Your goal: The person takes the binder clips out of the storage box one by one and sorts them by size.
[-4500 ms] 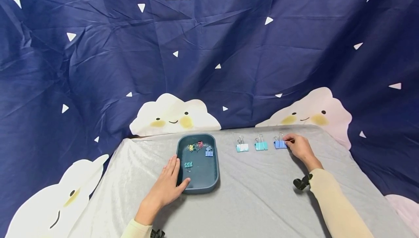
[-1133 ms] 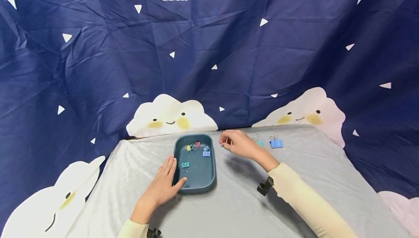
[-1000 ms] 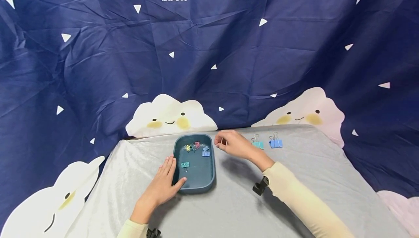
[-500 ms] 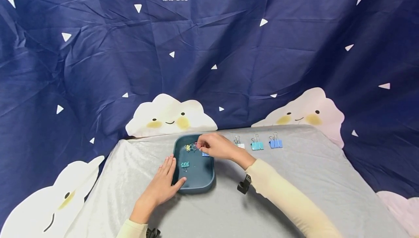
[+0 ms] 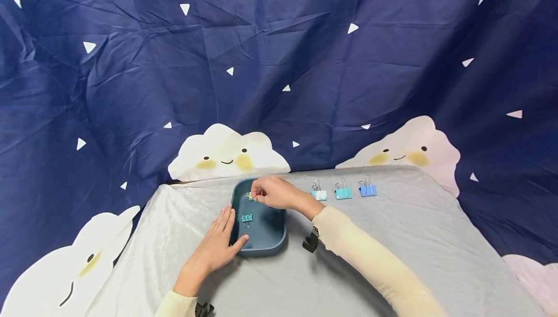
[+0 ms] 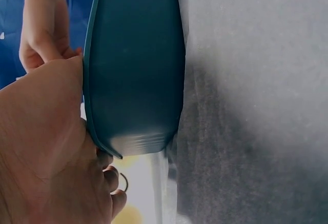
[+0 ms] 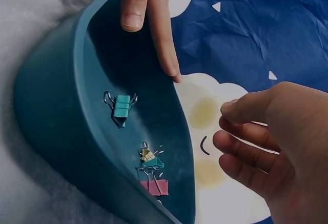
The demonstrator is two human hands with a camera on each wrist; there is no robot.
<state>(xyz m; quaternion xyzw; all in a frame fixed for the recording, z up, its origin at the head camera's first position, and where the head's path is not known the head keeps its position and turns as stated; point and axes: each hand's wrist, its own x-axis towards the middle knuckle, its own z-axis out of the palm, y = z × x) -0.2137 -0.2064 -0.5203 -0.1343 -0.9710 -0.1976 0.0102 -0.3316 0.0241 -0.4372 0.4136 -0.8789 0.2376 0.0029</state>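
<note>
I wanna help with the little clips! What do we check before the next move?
1. Tray steadied: ok, the left hand rests on its edge.
2. Right hand free: ok, no clip shows in its grasp.
3. Yellow clip apart from others: not ok, a green clip lies right beside it.
4. Whole tray inside visible from the head: not ok, the right hand covers part.
5. Three large clips out of the tray: ok.
</note>
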